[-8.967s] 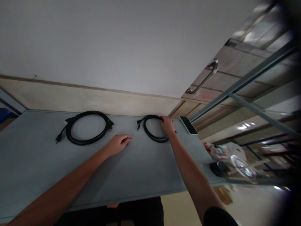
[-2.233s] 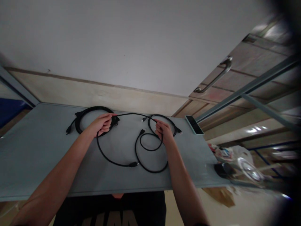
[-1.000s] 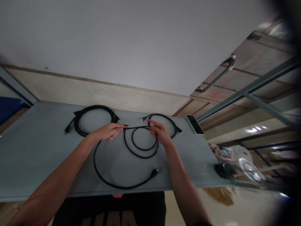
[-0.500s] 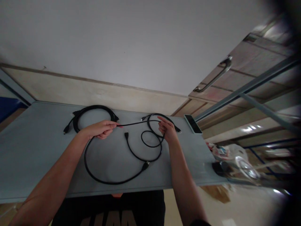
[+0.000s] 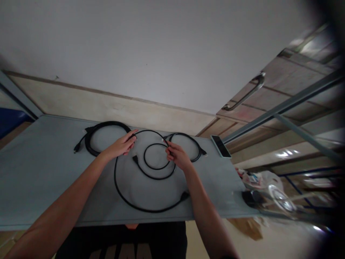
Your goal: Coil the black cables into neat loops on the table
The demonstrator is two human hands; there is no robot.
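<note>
A black cable [image 5: 149, 210] with a plug at each end lies loosely looped on the grey tabletop [image 5: 215, 194]. My left hand [image 5: 123, 144] pinches it between thumb and fingers. My right hand [image 5: 178, 154] is closed on the same cable further along, and a stretch between the hands arches upward. One plug [image 5: 135, 159] rests between my hands; the other plug [image 5: 184, 196] lies near my right forearm. Behind my left hand sits a thicker coiled black cable [image 5: 88, 144]. Another coiled cable [image 5: 198, 142] lies just beyond my right hand.
A phone [image 5: 221, 146] lies at the table's right end. The wall [image 5: 151, 115] runs along the back edge. Past the right end are a metal rail [image 5: 269, 111], a white plastic bag [image 5: 269, 178] and a dark round object [image 5: 252, 199].
My right hand has moved left, closer to my left hand. The cable between them has gone from straight to arched. The near plug has shifted right on the table.
</note>
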